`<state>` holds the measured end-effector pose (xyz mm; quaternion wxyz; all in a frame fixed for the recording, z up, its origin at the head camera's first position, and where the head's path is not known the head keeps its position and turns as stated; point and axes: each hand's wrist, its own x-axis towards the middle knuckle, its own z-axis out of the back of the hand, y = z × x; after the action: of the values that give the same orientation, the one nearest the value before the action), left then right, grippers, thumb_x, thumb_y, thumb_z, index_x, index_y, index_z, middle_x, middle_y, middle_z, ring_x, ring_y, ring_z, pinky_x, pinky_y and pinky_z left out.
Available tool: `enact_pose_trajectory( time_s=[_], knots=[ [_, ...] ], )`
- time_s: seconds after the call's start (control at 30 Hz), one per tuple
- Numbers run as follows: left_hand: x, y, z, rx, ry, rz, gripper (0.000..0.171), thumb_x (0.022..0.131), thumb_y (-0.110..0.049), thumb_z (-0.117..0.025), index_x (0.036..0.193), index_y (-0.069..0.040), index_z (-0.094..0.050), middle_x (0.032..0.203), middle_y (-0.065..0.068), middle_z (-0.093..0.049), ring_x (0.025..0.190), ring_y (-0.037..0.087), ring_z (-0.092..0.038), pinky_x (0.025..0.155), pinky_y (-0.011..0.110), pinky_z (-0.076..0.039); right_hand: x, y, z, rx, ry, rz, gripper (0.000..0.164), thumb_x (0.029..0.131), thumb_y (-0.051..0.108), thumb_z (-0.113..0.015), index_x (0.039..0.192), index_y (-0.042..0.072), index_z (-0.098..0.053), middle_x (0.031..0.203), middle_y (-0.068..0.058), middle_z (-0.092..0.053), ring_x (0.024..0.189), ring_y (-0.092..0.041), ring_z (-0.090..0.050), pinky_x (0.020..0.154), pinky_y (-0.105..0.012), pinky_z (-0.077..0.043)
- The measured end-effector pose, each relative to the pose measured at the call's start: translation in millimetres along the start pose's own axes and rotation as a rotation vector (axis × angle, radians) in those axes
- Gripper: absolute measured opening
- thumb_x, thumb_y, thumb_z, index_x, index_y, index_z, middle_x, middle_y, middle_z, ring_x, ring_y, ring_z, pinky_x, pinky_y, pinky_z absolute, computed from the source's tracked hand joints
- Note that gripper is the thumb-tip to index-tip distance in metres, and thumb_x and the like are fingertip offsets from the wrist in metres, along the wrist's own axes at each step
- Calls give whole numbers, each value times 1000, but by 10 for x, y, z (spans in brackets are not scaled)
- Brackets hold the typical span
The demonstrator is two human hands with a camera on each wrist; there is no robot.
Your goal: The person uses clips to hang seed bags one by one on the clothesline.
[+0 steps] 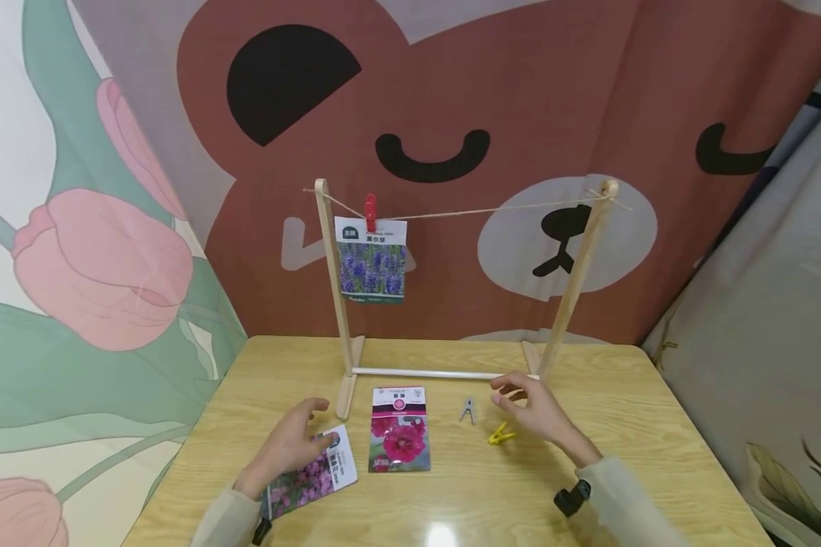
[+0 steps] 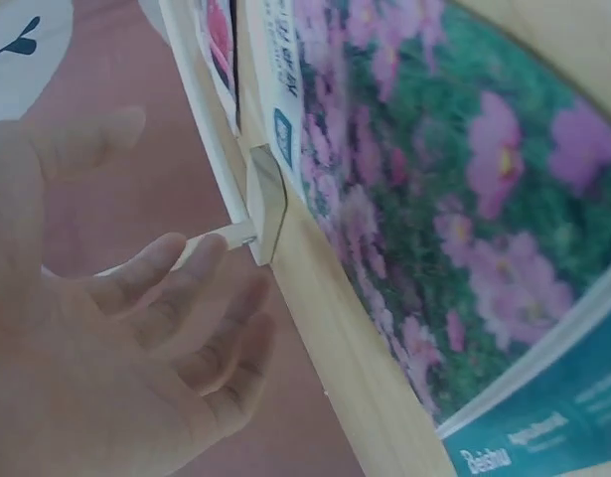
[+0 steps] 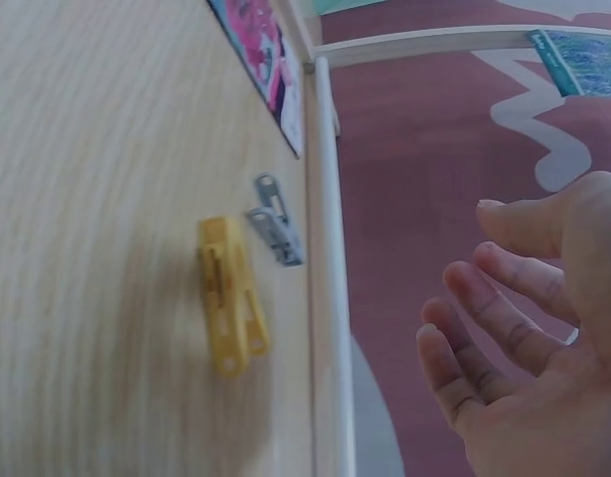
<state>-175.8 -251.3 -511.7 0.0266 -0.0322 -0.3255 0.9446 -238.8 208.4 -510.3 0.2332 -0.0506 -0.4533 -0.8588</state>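
Note:
My left hand (image 1: 290,442) hovers over a seed packet with pink-purple flowers (image 1: 309,484), overlapping it in the head view. Its fingers are relaxed and apart in the left wrist view, holding nothing. Loosely bent fingers also show on my right hand (image 1: 535,412), nearest to a yellow clothespin (image 1: 501,434) on the table. Beside that lies a grey clothespin (image 1: 468,410). Between the hands a seed packet with a magenta flower (image 1: 401,441) lies flat. A red clothespin (image 1: 371,211) clips a lavender seed packet (image 1: 372,266) to a string (image 1: 479,212).
The string runs between two wooden posts (image 1: 578,281) of a stand on the wooden table (image 1: 492,501). A white rod (image 1: 427,373) joins the posts low down. Behind hangs a curtain (image 1: 451,91) with a bear face; tulip-patterned cloth (image 1: 103,273) is at the left.

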Motion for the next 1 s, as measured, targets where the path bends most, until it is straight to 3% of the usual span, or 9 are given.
enact_pose_trajectory(
  time_s=[0.2,0.37,0.63,1.0],
  knots=[
    [-48,29,-21,47,59,29,78,84,-28,-92,149,-6,-55,148,17,-61,133,42,-61,110,63,-50,-75,-67,-22,-51,46,4,24,99,7,-76,122,2,-74,120,-19,-75,108,-43,-70,86,-44,-62],
    [-56,83,-37,89,78,12,85,79,-28,-95,151,-8,-54,150,17,-61,135,43,-58,113,66,-45,-122,-199,-64,-105,85,29,27,97,7,-78,122,-1,-72,122,-16,-73,109,-43,-69,85,-45,-61],
    [-95,199,-42,189,112,-53,94,68,-28,-101,149,-11,-55,143,13,-62,129,39,-59,111,67,-45,-196,-289,-105,-166,148,74,38,89,-6,-80,126,-2,-70,124,-14,-71,118,-40,-67,102,-60,-54],
    [-72,246,-73,212,110,-69,86,66,-26,-102,140,-12,-60,122,3,-65,114,27,-60,104,59,-51,-263,-374,-127,-172,204,-14,40,87,-13,-76,125,-2,-71,117,-10,-70,109,-32,-68,97,-47,-58]
  ],
)
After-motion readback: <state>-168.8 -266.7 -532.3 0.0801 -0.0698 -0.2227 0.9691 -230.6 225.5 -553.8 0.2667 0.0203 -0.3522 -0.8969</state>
